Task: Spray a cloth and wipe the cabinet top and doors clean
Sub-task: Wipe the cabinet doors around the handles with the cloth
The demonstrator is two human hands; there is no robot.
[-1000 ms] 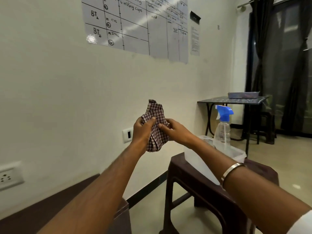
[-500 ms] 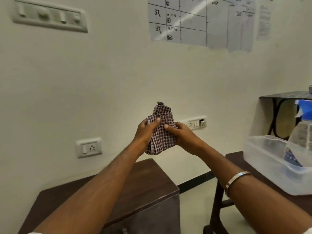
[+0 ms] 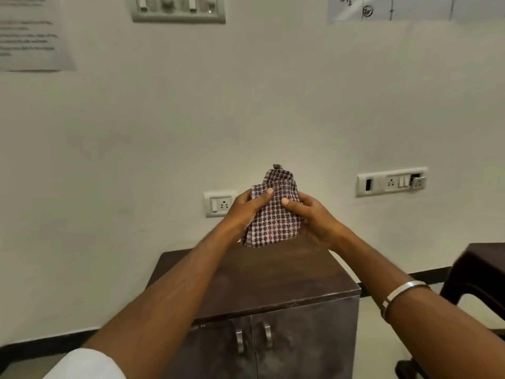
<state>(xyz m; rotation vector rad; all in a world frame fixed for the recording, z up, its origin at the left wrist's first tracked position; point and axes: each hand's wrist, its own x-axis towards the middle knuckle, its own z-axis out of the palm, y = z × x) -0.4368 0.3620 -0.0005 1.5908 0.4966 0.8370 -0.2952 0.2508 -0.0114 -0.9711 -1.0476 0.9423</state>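
A bunched checked cloth (image 3: pixel 276 214), dark red and white, is held up in front of the wall. My left hand (image 3: pixel 246 209) grips its left side and my right hand (image 3: pixel 314 220) grips its right side, thumbs on the front. Below them stands a low dark brown cabinet: its top (image 3: pixel 273 280) looks dusty, and its two doors (image 3: pixel 300 340) carry metal handles (image 3: pixel 252 337) side by side. The spray bottle is out of view.
The cabinet stands against a cream wall with a socket (image 3: pixel 220 203) and a longer switch plate (image 3: pixel 392 182). A dark brown stool (image 3: pixel 475 272) is at the right edge. Papers and a switchboard (image 3: pixel 179 9) hang higher on the wall.
My view has swung left and down: the stool, tub and spray bottle slid out to the right, and the cabinet now sits centred below. Both hands still hold the cloth the same way.
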